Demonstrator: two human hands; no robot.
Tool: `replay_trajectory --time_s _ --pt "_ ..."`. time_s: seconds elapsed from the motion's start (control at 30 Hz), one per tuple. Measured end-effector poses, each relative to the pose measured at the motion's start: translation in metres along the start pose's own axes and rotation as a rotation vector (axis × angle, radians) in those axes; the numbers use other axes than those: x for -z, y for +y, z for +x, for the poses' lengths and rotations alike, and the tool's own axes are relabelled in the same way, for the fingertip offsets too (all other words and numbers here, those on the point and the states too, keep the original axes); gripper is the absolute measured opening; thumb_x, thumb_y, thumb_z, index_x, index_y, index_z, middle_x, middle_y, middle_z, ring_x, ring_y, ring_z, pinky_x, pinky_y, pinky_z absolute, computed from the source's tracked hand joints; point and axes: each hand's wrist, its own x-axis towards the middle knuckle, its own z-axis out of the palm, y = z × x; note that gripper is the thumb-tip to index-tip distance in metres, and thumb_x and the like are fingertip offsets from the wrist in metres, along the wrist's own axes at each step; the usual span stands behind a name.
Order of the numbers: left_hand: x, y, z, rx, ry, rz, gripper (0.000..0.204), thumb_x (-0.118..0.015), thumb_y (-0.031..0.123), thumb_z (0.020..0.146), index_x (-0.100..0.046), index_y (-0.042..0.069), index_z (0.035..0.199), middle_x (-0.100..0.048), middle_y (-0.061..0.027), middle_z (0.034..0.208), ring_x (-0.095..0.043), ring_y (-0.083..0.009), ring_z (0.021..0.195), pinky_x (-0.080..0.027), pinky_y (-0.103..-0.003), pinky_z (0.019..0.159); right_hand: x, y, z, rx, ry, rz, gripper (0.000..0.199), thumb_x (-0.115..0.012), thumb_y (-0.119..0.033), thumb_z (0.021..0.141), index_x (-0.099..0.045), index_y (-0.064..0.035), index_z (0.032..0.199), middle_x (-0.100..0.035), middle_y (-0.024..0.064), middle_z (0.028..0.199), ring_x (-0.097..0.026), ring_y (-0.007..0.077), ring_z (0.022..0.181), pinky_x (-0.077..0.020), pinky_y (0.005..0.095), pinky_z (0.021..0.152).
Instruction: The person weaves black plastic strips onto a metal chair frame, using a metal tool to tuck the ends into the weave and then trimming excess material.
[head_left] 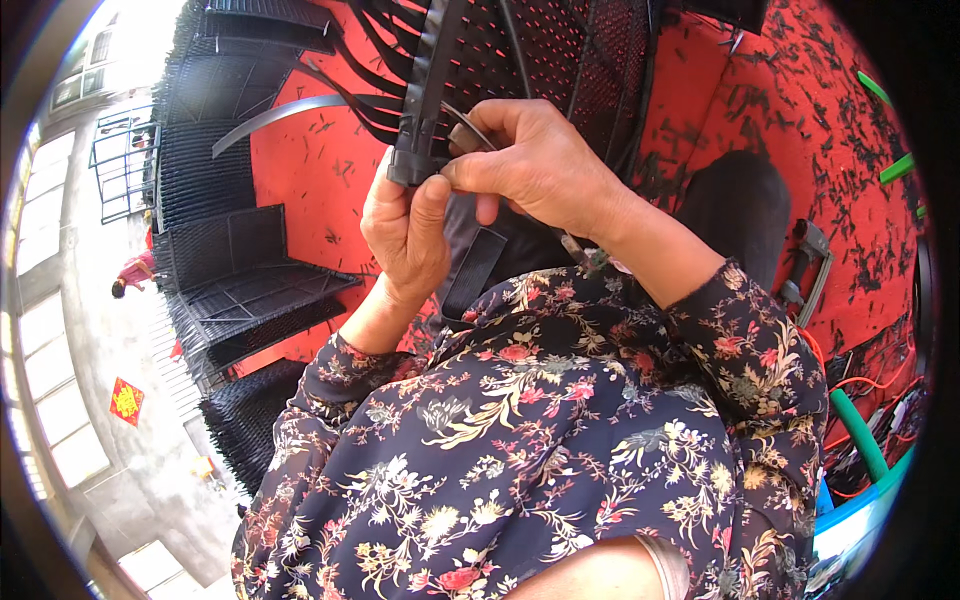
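A black strip-wrapped bar (425, 90) runs down from the upper edge, part of a black woven furniture panel (590, 60). My left hand (405, 235) is closed round the bar's lower end, thumb along its near side. Against that end, my right hand (540, 165) pinches a flat black strip (470, 127) that curves up beside the bar; just where its tip goes is hidden by the fingers. Several loose black strips fan out left of the bar, and one long strip (275, 110) catches the light.
Black woven furniture pieces (250, 270) are stacked at the left. Strip scraps lie over the red floor covering (760, 100). A hand-held tool (805, 265) rests at the right, near an orange cord (865, 382) and a green tube (858, 435). Another person (135, 272) is far left.
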Motion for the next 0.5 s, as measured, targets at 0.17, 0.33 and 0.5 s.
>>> replay_trajectory --time_s 0.17,0.33,0.5 --pt "0.002 0.005 0.009 -0.214 0.009 0.314 0.022 -0.056 0.015 0.088 -0.055 -0.002 0.101 -0.056 -0.0064 0.08 -0.053 -0.0143 0.07 -0.043 -0.026 0.064 0.008 -0.015 -0.006 -0.133 -0.138 0.164 0.028 -0.062 -0.016 0.079 -0.053 0.0017 0.098 -0.056 0.0036 0.062 -0.05 0.004 0.048 -0.0312 0.017 0.039" --pt "-0.004 0.0 0.006 -0.172 0.087 0.412 0.02 -0.061 0.01 0.083 -0.056 -0.001 0.099 -0.056 -0.007 0.077 -0.052 -0.0157 0.065 -0.043 -0.028 0.059 0.021 -0.054 -0.049 -0.03 0.093 -0.301 0.023 -0.056 -0.011 0.081 -0.053 0.0042 0.098 -0.058 0.0049 0.064 -0.051 0.0085 0.047 -0.0382 0.0216 0.043" --pt "-0.021 0.012 0.024 -0.205 0.136 0.382 0.019 -0.059 0.01 0.084 -0.056 -0.001 0.098 -0.057 -0.0071 0.078 -0.054 -0.0157 0.067 -0.044 -0.028 0.061 -0.017 -0.123 -0.086 0.708 -0.023 -1.158 0.02 -0.055 -0.003 0.076 -0.055 0.0025 0.095 -0.059 0.0098 0.071 -0.059 0.0229 0.058 -0.0473 0.0298 0.054"
